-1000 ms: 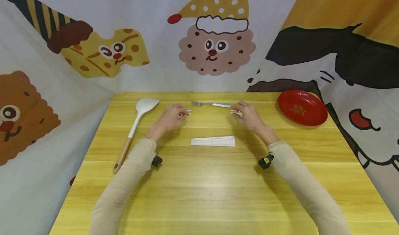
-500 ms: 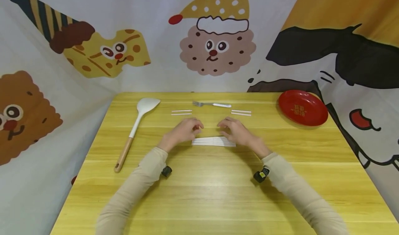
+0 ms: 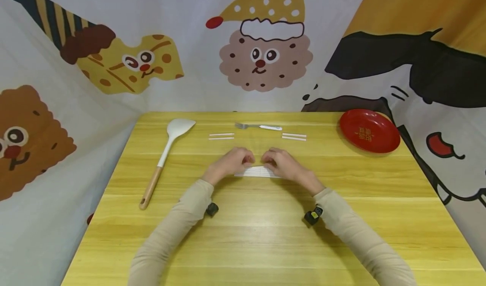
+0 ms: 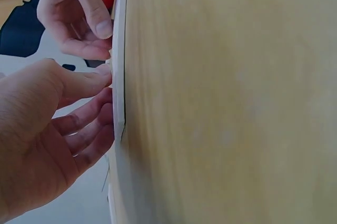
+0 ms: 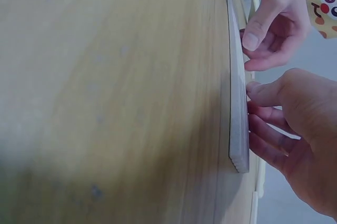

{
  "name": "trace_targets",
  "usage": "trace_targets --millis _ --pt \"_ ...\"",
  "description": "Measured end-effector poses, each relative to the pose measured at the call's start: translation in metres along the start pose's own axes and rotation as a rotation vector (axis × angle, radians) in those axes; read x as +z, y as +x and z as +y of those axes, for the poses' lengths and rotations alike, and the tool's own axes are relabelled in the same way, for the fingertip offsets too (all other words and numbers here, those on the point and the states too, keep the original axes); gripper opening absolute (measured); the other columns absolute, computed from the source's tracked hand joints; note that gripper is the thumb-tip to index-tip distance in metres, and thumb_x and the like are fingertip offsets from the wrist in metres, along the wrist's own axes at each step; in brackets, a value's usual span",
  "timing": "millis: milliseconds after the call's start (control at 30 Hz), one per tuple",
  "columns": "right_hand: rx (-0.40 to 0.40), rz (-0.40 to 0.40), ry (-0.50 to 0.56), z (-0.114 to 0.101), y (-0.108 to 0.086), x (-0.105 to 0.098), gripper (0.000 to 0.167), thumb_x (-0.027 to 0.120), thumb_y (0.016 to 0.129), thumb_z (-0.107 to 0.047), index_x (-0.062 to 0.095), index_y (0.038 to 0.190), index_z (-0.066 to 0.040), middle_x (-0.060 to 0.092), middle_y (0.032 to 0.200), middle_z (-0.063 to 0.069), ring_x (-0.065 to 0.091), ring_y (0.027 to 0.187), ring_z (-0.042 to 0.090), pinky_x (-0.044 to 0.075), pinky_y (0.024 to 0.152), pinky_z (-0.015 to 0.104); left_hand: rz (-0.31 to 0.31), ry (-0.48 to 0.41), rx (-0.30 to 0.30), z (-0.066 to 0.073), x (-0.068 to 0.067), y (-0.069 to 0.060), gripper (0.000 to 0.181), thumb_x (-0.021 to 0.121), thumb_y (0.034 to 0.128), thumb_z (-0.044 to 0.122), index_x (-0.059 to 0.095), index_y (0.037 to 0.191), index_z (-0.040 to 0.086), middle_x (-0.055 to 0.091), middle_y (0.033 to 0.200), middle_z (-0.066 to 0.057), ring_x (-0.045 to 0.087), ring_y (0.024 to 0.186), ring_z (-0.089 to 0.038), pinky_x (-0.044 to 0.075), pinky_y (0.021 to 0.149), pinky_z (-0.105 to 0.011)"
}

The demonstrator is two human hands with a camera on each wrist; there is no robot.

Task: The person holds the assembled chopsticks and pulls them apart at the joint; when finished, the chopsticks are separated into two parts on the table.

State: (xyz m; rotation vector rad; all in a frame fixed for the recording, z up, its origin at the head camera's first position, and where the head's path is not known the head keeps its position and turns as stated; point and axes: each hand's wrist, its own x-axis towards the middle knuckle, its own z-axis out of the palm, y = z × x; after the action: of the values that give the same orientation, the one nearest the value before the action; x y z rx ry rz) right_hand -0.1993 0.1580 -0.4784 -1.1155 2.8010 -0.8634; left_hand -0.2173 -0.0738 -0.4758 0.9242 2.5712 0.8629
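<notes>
A row of slim white sticks (image 3: 258,173) lies side by side in the middle of the table. My left hand (image 3: 232,161) and right hand (image 3: 285,164) meet over its far edge, almost touching each other. Curled fingers and thumb of each hand pinch at that edge, near the row's middle. In the left wrist view the sticks (image 4: 120,50) partly hide the left fingertips. The right wrist view shows the ridged end of the sticks (image 5: 238,103), with the right thumb and fingers against their far side.
Two short white sticks (image 3: 221,138) lie beyond my left hand and two more white sticks (image 3: 294,139) beyond the right. A fork (image 3: 269,128) lies between these pairs. A white spatula with wooden handle (image 3: 153,184) is at left, a red plate (image 3: 384,139) at back right.
Both hands have let go of the short sticks, leaving a pair on each side. They have come nearer and inward to the far edge of the white row.
</notes>
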Motion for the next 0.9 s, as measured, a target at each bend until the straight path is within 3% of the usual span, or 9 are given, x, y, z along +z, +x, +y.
trace_targets --millis 533,733,900 --pt "-0.013 -0.021 0.017 0.0024 0.0048 0.0009 0.015 0.073 0.088 0.003 0.074 0.101 -0.003 0.072 0.095 0.007 0.066 0.083 0.015 0.058 0.075 0.027 0.01 0.028 -0.018 0.0042 0.0036 0.0045 0.016 0.059 0.0979 0.003 0.072 0.104 0.011 0.07 0.095 -0.001 0.06 0.085 -0.014 0.054 0.08 -0.029" --pt "0.009 -0.03 0.013 0.001 0.006 0.0016 0.013 0.07 0.09 0.004 0.075 0.099 -0.004 0.071 0.094 0.007 0.066 0.084 0.016 0.058 0.075 0.029 0.025 0.027 0.001 0.0031 0.0048 0.0049 0.011 0.062 0.0995 0.009 0.072 0.1 0.012 0.067 0.088 0.001 0.057 0.078 -0.013 0.051 0.073 -0.028" --pt "0.005 -0.023 -0.004 0.0001 0.0068 0.0029 0.013 0.069 0.091 0.005 0.076 0.098 -0.003 0.073 0.096 0.008 0.068 0.089 0.02 0.059 0.078 0.033 0.029 0.048 0.019 0.0042 0.0056 0.0063 0.007 0.065 0.0978 0.009 0.072 0.101 0.011 0.066 0.092 -0.001 0.058 0.082 -0.013 0.052 0.075 -0.027"
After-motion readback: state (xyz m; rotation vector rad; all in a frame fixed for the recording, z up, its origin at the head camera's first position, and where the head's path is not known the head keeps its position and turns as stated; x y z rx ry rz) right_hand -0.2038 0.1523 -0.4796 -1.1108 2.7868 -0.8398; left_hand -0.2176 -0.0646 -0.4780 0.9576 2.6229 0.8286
